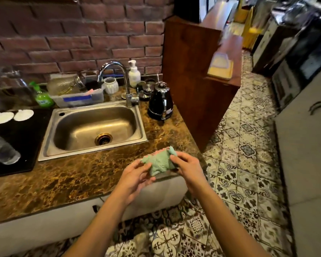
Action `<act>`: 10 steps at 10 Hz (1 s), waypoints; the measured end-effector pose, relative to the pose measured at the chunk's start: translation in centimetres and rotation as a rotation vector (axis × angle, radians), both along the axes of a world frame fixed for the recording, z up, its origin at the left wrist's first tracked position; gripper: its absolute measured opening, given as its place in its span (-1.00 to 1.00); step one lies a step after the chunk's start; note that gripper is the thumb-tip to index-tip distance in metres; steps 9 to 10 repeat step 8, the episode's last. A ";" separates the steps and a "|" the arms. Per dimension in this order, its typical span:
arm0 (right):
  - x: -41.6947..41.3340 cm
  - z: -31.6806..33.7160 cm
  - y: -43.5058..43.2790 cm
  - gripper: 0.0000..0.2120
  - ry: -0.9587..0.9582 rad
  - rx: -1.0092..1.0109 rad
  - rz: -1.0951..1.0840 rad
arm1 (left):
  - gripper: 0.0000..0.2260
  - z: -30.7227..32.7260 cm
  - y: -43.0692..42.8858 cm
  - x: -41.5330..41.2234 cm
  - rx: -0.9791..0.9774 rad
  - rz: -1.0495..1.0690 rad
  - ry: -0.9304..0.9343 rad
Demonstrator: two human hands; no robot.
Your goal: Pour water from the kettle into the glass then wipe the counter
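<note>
A black kettle point(160, 102) stands on its base at the back right of the brown marble counter point(72, 179), beside the sink. At the far left a clear glass point(3, 150) with water in it sits on a black mat. Both hands hold a crumpled green cloth point(160, 161) with a pink edge just above the counter's front right corner. My left hand point(135, 178) grips its left side from below. My right hand point(186, 168) pinches its right side.
A steel sink point(93, 130) with a tall tap point(125, 80) takes up the counter's middle. Behind it are a soap pump point(134, 73), a white mug, a green bottle point(42, 96) and a plastic tub. A wooden cabinet point(198, 86) stands right of the kettle.
</note>
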State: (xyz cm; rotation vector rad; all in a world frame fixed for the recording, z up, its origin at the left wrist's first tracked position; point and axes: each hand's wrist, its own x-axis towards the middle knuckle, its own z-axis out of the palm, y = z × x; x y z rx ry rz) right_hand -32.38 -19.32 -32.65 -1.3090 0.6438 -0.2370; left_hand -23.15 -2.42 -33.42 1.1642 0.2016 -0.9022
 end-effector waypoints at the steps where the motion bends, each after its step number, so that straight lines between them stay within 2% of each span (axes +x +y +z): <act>1: 2.1 -1.7 -2.8 -0.85 0.085 -0.065 0.035 | -0.87 -1.1 -2.4 2.4 0.070 -0.018 0.000; 2: 4.8 -4.0 -5.4 -0.84 0.203 -0.169 0.049 | -0.89 -3.0 -4.7 5.1 0.150 -0.044 -0.012; 4: 9.7 -9.5 -8.6 -0.85 0.460 -0.197 0.083 | -0.84 -7.8 -8.5 9.4 0.281 -0.079 0.071; 6: 12.1 -12.6 -10.5 -0.81 0.614 -0.298 0.194 | -0.83 -11.2 -9.7 12.0 0.389 -0.167 0.073; 8: 12.3 -13.4 -12.6 -0.83 0.718 -0.415 0.227 | -0.95 -12.6 -9.4 13.3 0.493 -0.265 -0.013; 10: 12.3 -13.4 -12.6 -0.83 0.718 -0.415 0.227 | -0.95 -12.6 -9.4 13.3 0.493 -0.265 -0.013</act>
